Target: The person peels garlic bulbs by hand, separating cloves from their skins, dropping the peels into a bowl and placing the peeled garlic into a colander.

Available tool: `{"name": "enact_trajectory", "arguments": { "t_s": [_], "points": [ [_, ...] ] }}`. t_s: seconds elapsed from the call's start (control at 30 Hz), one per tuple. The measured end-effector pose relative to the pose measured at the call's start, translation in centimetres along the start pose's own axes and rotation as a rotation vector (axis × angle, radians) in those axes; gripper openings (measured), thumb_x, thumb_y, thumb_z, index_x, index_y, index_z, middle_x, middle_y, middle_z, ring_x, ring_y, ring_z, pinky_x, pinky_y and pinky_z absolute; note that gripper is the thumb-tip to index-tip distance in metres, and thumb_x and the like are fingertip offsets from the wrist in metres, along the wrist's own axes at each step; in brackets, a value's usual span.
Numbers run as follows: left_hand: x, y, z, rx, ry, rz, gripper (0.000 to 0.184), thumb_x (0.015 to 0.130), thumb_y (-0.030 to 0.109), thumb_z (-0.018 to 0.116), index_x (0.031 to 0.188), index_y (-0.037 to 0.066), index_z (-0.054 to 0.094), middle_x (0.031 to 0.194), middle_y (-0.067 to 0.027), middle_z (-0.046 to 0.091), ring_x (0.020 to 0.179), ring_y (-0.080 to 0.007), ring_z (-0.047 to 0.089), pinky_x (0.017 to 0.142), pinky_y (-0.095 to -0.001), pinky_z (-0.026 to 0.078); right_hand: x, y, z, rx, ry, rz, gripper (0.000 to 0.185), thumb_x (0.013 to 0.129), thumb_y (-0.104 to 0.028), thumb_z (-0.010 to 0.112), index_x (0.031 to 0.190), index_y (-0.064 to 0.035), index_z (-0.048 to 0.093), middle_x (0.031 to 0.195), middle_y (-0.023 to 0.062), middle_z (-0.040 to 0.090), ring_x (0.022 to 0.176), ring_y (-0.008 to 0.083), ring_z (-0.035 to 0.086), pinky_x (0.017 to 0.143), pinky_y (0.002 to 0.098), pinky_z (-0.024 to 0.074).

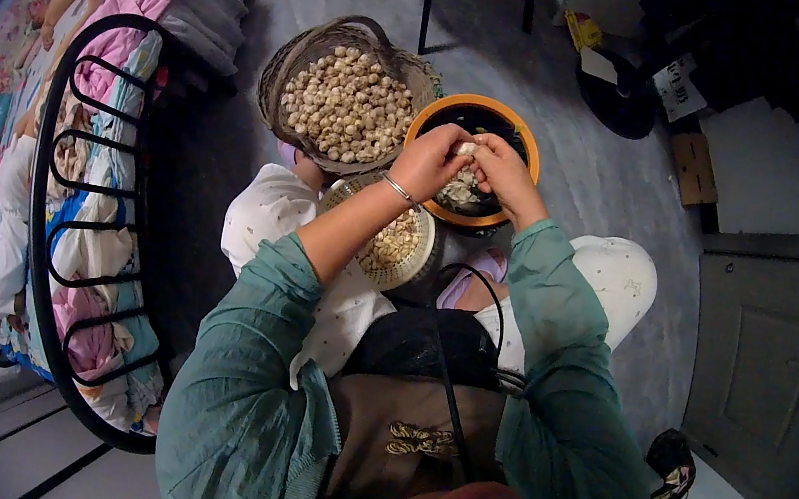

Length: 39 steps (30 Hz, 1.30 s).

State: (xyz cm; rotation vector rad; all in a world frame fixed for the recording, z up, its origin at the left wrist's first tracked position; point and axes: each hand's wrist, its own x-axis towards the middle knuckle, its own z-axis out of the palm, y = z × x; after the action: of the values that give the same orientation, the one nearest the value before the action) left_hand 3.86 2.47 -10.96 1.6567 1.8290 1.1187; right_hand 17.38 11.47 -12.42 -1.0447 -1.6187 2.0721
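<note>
Both hands meet above an orange-rimmed bucket [529,135] lined with something dark, with pale peelings [463,189] inside. Between the fingertips is a whitish garlic bulb [467,149]. My left hand [428,162], below a silver bracelet, has its fingers closed on the bulb's left side. My right hand [508,175] pinches it from the right. A wicker basket [275,82] heaped with garlic bulbs [350,107] stands to the left of the bucket. Nearer my lap, partly behind my left forearm, a pale plastic colander [427,253] holds loose cloves [394,245].
A black metal bed frame [46,193] with piled bedding lies at the left, where part of another person shows on a bed. Black stool legs [426,6] stand ahead. Grey cabinet [760,348] and cardboard box [695,169] are at the right. A black cable crosses my lap.
</note>
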Motion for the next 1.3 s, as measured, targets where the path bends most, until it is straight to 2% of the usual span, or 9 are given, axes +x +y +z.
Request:
{"name": "enact_trajectory", "arguments": {
  "t_s": [0.2,0.33,0.43,0.53,0.73,0.9,1.1,1.17,1.3],
  "points": [
    [0.0,-0.6,0.4,0.089,0.047,0.191,0.025,0.081,0.010,0.061,0.105,0.005,0.053,0.090,-0.0156,0.060,0.078,-0.0306,0.060,0.065,-0.0350,0.049,0.1,0.4,-0.2,0.027,-0.028,0.068,0.019,0.086,-0.014,0.047,0.102,-0.0064,0.053,0.073,-0.0018,0.047,0.060,0.0048,0.042,0.048,0.0188,0.0349],
    [0.0,0.0,0.2,-0.012,0.015,0.084,0.020,0.083,0.010,0.059,0.099,0.002,0.052,0.088,-0.0169,0.058,0.082,-0.0333,0.058,0.069,-0.0376,0.047,0.0,0.7,-0.3,0.135,-0.046,0.073,0.018,0.087,-0.016,0.046,0.101,-0.0059,0.053,0.073,-0.0019,0.046,0.060,0.0048,0.042,0.047,0.0183,0.0335],
    [0.5,-1.4,0.8,-0.176,0.023,-0.019,0.021,0.085,0.010,0.058,0.103,0.001,0.052,0.089,-0.0132,0.059,0.078,-0.0253,0.060,0.067,-0.0331,0.048,-0.6,-0.4,0.0,0.287,-0.044,0.065,0.017,0.088,-0.016,0.046,0.099,-0.0062,0.054,0.075,-0.0012,0.047,0.060,0.0049,0.041,0.047,0.0183,0.0309],
    [0.8,-2.2,0.9,-0.732,-0.066,-0.180,0.026,0.089,0.013,0.055,0.112,0.002,0.052,0.092,-0.0043,0.058,0.074,-0.0100,0.057,0.064,-0.0251,0.051,-1.1,-1.2,0.1,0.398,0.016,0.044,0.015,0.089,-0.016,0.047,0.097,-0.0068,0.055,0.078,-0.0007,0.047,0.061,0.0050,0.040,0.046,0.0184,0.0289],
    [0.7,-1.9,0.8,-0.814,-0.106,-0.319,0.032,0.090,0.012,0.052,0.120,0.002,0.050,0.092,-0.0052,0.058,0.069,-0.0099,0.057,0.065,-0.0252,0.053,-0.8,-1.3,0.0,0.323,0.082,-0.004,0.019,0.092,-0.024,0.049,0.098,-0.0073,0.056,0.078,-0.0027,0.049,0.059,0.0022,0.041,0.042,0.0147,0.0302],
    [0.7,-2.3,0.9,-0.685,-0.118,-0.243,0.036,0.090,0.017,0.054,0.123,0.003,0.047,0.092,-0.0055,0.058,0.073,-0.0087,0.057,0.065,-0.0250,0.050,-0.2,-0.6,0.1,0.150,0.032,-0.031,0.022,0.090,-0.030,0.055,0.096,-0.0092,0.057,0.075,-0.0042,0.048,0.057,0.0009,0.039,0.043,0.0146,0.0279],
    [0.5,-2.2,1.0,-0.447,-0.100,-0.177,0.027,0.091,0.018,0.054,0.109,0.000,0.046,0.086,-0.0066,0.058,0.072,-0.0098,0.057,0.062,-0.0245,0.050,0.4,0.3,0.0,-0.126,0.064,-0.096,0.030,0.088,-0.035,0.057,0.094,-0.0052,0.061,0.072,0.0004,0.056,0.062,0.0072,0.049,0.050,0.0228,0.0381],
    [0.3,-1.6,0.9,-0.442,-0.096,-0.208,0.025,0.091,0.019,0.053,0.104,-0.001,0.045,0.086,-0.0066,0.058,0.071,-0.0099,0.057,0.061,-0.0242,0.049,1.2,1.2,0.1,-0.337,0.143,-0.334,0.032,0.088,-0.033,0.056,0.095,-0.0021,0.060,0.081,0.0081,0.063,0.070,0.0183,0.059,0.060,0.0306,0.0454],
    [0.1,-1.0,0.9,-0.474,-0.058,-0.196,0.025,0.091,0.020,0.051,0.101,-0.001,0.045,0.079,-0.0107,0.059,0.069,-0.0160,0.060,0.058,-0.0280,0.049,-0.2,0.0,0.9,-0.492,0.206,-0.353,0.033,0.087,-0.032,0.055,0.095,-0.0001,0.059,0.086,0.0160,0.064,0.078,0.0291,0.062,0.069,0.0362,0.0469]
  ]
}}
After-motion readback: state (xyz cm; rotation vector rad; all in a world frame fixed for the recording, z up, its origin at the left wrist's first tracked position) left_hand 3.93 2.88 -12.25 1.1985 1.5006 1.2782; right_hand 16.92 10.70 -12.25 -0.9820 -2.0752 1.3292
